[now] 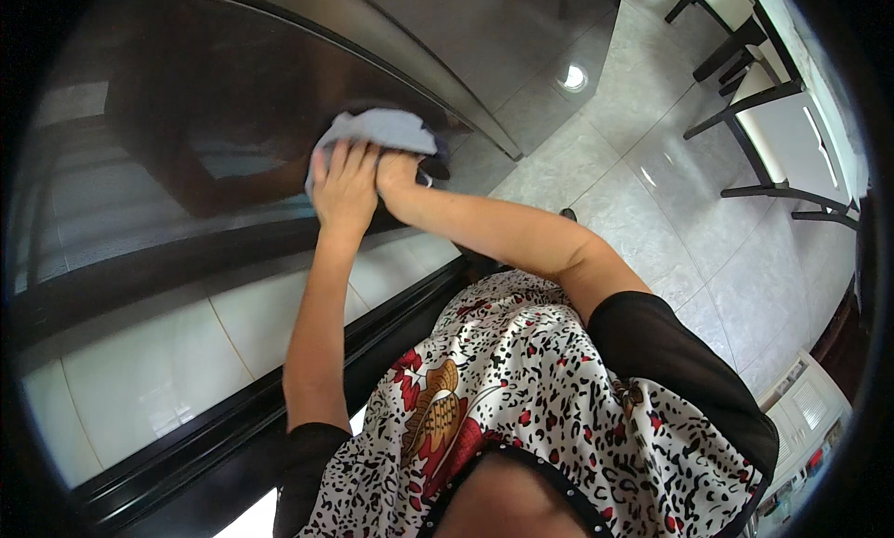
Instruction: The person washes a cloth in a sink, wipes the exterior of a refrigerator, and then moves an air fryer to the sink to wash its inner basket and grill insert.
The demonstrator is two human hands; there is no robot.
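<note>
A folded grey cloth point(384, 129) lies against the dark, glossy panel point(230, 119), which looks like an appliance door. My left hand point(347, 178) rests on the cloth, its fingers spread and pointing up the picture. Right beside it, my right hand point(398, 175) is on the cloth's lower edge, its fingers mostly hidden by the cloth. Dark material shows at the cloth's right side. The glossy surface reflects an arm and a body.
A metal trim strip point(482, 112) runs beside the panel. Below it are pale tiles point(167, 349) and a black ledge point(209, 426). Grey floor tiles point(628, 210) extend right, with chairs point(765, 133) by a table. A white cabinet point(803, 412) stands at lower right.
</note>
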